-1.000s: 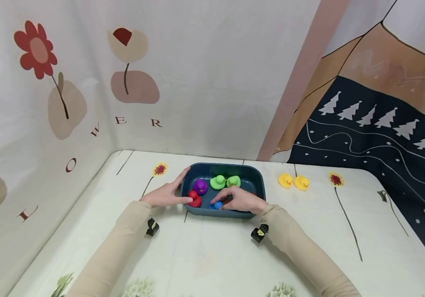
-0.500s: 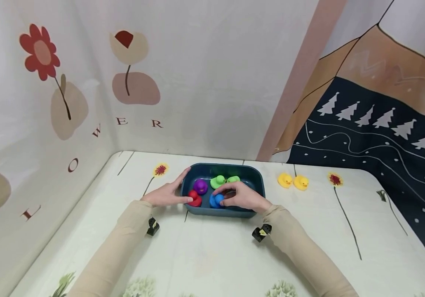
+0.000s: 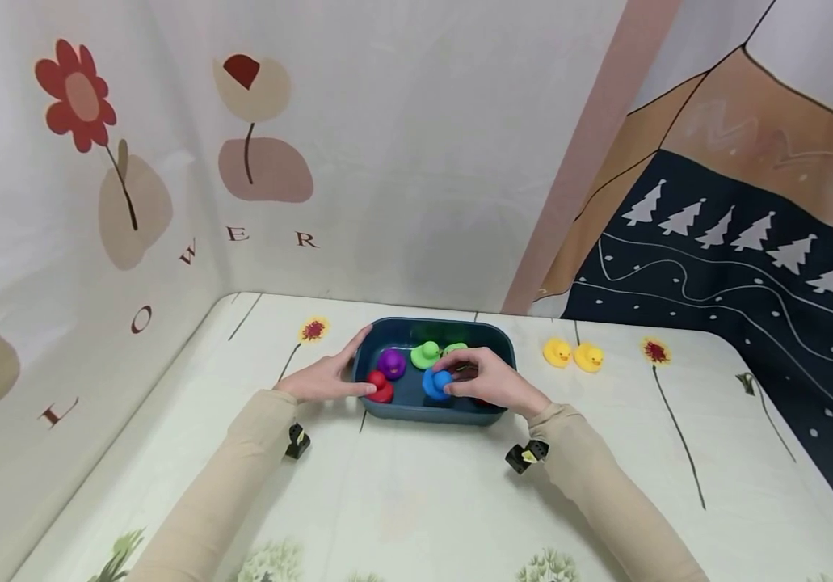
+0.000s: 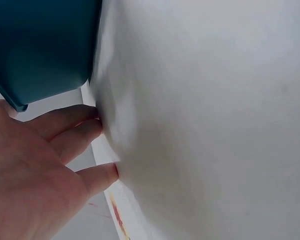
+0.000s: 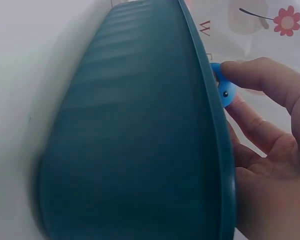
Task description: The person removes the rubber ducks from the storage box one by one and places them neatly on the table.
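Observation:
A dark teal plastic bin (image 3: 409, 412) stands on the table with several rubber ducks inside. My right hand (image 3: 492, 381) pinches a blue rubber duck (image 3: 439, 385) between thumb and fingers, over the bin's right half. In the right wrist view the blue duck (image 5: 227, 92) shows past the bin's rim. At the bin's left end rests my left hand (image 3: 325, 378), its thumb over the rim near a red duck (image 3: 381, 390). The left wrist view shows the other fingers (image 4: 75, 137) spread, fingertips at the cloth. A purple duck (image 3: 391, 364) sits behind the red one.
Two green ducks, a left one (image 3: 426, 354) and a right one (image 3: 454, 348) partly hidden by my right hand, sit at the bin's back. Two yellow ducks (image 3: 573, 354) stand on the table right of the bin. A printed cloth wall (image 3: 416, 162) rises behind.
My right hand has drawn the blue duck from the bin's front wall up and to the right. My left hand has stayed at the bin's left end.

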Motion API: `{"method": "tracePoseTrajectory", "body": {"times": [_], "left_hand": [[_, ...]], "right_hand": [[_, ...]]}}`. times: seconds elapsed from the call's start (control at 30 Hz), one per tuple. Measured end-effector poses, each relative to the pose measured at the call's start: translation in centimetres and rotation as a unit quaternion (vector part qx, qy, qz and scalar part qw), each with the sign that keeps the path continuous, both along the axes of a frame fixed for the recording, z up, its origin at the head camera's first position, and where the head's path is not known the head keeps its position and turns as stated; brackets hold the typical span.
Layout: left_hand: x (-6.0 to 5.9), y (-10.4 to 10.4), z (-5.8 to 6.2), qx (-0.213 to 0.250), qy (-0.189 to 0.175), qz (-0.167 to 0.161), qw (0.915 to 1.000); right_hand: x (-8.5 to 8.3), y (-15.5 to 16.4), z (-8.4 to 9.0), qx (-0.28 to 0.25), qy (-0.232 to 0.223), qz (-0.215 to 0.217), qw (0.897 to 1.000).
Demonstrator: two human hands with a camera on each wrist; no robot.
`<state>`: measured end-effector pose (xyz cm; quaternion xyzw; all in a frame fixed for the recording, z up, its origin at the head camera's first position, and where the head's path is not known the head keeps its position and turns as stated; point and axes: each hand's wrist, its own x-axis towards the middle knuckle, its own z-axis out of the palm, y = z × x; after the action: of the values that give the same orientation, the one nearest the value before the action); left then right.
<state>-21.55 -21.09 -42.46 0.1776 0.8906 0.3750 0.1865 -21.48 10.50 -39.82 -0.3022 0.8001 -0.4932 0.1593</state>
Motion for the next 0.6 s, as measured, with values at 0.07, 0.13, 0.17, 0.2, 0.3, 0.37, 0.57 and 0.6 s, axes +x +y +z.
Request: {"method": "tracePoseTrajectory", "body": {"times": [0.07,0.13,0.17,0.2,0.3,0.37,0.57,0.6], "left_hand": [[0.0,0.0,0.0,0.000,0.001,0.000,1.0000],[0.0,0.0,0.0,0.000,0.002,0.000,1.0000],[-0.1,0.0,0.0,0.000,0.003,-0.001,1.0000],[-0.1,0.0,0.0,-0.001,0.003,0.000,1.0000],[-0.2,0.0,-0.1,-0.001,0.004,0.000,1.0000],[-0.2,0.0,-0.1,0.000,0.004,-0.001,1.0000],[-0.2,-0.1,-0.2,-0.004,0.000,0.003,1.0000],[-0.2,-0.1,-0.2,-0.005,-0.001,0.004,1.0000]], "right_hand": [[0.0,0.2,0.1,0.002,-0.001,-0.002,1.000],[0.1,0.5,0.2,0.002,-0.001,-0.005,1.000],[0.1,0.7,0.3,0.001,0.000,-0.008,1.000],[0.0,0.9,0.3,0.002,0.000,-0.010,1.000],[-0.1,1.4,0.4,-0.003,-0.001,-0.013,1.000],[-0.2,1.8,0.5,-0.002,-0.004,-0.015,1.000],[-0.4,2.8,0.5,-0.002,-0.015,-0.024,1.000],[-0.4,2.9,0.5,-0.005,-0.016,-0.025,1.000]]}}
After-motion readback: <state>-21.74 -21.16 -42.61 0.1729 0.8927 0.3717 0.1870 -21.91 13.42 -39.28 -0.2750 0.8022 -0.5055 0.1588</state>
